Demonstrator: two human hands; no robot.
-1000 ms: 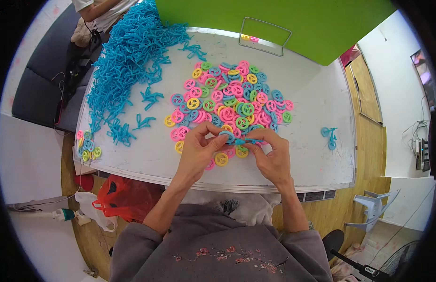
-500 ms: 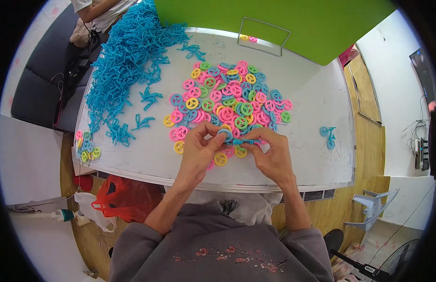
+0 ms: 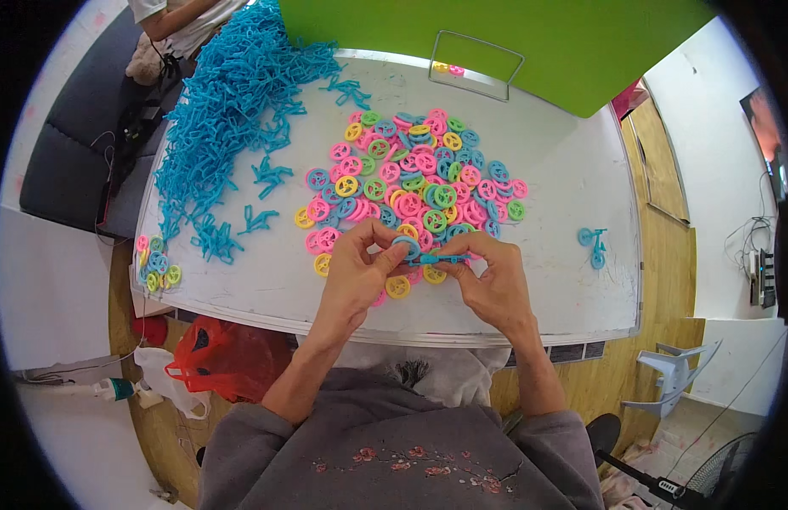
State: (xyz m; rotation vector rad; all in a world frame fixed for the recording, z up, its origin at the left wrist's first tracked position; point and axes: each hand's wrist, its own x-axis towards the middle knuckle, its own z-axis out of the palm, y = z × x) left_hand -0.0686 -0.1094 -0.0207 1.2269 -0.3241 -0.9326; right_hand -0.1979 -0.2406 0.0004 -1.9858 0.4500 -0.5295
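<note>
My left hand (image 3: 358, 265) pinches a small blue toy wheel (image 3: 406, 247) between thumb and fingers, over the near edge of a heap of wheels. My right hand (image 3: 493, 276) grips a blue plastic frame piece (image 3: 433, 258), its narrow end meeting the wheel. Whether the two are joined I cannot tell, as fingertips cover part of them. Beyond my hands spreads the heap of pink, blue, green and yellow toy wheels (image 3: 425, 161). A great pile of blue frame pieces (image 3: 232, 102) covers the table's far left, with a few strays nearer me.
At the right of the white table (image 3: 564, 289) lies a blue toy bicycle (image 3: 597, 246). A few wheels (image 3: 158, 265) sit at the left corner. A green panel (image 3: 513, 42) stands along the far side. Another person's arm (image 3: 177, 19) shows at top left.
My hands have barely shifted; the wheel and the frame piece stay end to end between them. The picture on the wall screen at right has changed.
</note>
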